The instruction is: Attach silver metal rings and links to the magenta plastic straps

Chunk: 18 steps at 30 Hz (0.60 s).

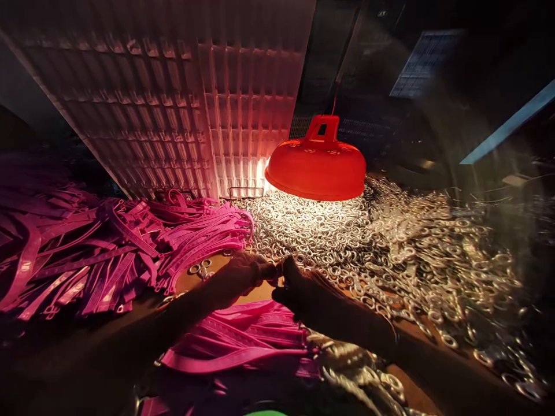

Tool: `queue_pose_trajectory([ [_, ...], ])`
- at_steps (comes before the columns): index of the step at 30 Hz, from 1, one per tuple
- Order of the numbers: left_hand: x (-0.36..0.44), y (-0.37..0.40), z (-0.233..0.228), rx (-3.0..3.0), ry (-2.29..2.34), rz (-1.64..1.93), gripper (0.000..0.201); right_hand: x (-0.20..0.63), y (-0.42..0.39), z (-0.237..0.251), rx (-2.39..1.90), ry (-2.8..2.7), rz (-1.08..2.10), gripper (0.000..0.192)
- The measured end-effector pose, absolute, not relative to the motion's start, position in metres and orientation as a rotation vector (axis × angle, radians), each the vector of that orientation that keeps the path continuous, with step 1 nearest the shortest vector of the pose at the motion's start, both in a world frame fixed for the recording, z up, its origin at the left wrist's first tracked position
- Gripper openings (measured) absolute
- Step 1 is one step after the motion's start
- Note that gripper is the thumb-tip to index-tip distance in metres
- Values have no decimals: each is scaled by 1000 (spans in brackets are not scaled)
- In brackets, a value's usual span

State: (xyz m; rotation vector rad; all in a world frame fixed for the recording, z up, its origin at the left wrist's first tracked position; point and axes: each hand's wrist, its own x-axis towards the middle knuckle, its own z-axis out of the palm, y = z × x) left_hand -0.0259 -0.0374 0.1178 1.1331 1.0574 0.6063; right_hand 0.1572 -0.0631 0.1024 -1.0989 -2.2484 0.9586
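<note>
My left hand (245, 273) and my right hand (297, 292) meet in front of the lamp light, with their fingertips close together. Both are closed in a pinch around something small and dark between them, which shadow keeps me from making out. Just below lies a bunch of pink straps (243, 338) with metal fittings at some ends. Beyond my hands spreads a heap of shiny metal rings and clasps (321, 228). A few loose rings (202, 267) rest on the brown tabletop (254, 296) beside my left hand.
A red lamp (318, 167) hangs low over the metal heap. More pink straps (125, 248) are piled at the left. Behind them stands a ribbed, translucent panel (143, 110). More metal pieces (359, 370) lie below my right forearm. A green edge (265, 413) shows at the bottom.
</note>
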Motion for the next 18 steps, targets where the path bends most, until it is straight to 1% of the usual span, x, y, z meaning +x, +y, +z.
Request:
queue_pose_trajectory([
  [3, -30, -64, 124, 1257, 1018, 420, 30, 163, -109, 101, -1224, -2294, 759, 19],
  [5, -30, -85, 118, 1246, 978, 349, 29, 168, -134, 96, -1272, -2290, 747, 15],
  [7, -28, -105, 107, 1105, 919, 336, 26, 172, -152, 92, -1292, -2230, 900, 13],
  [11, -22, -136, 92, 806, 785, 425, 25, 175, -172, 89, -1264, -2104, 1201, 17],
  [15, -20, -148, 90, 740, 800, 485, 34, 172, -178, 88, -1264, -2023, 1267, 17],
  [18, -22, -147, 92, 876, 819, 473, 28, 167, -176, 88, -1284, -2025, 1284, 13],
])
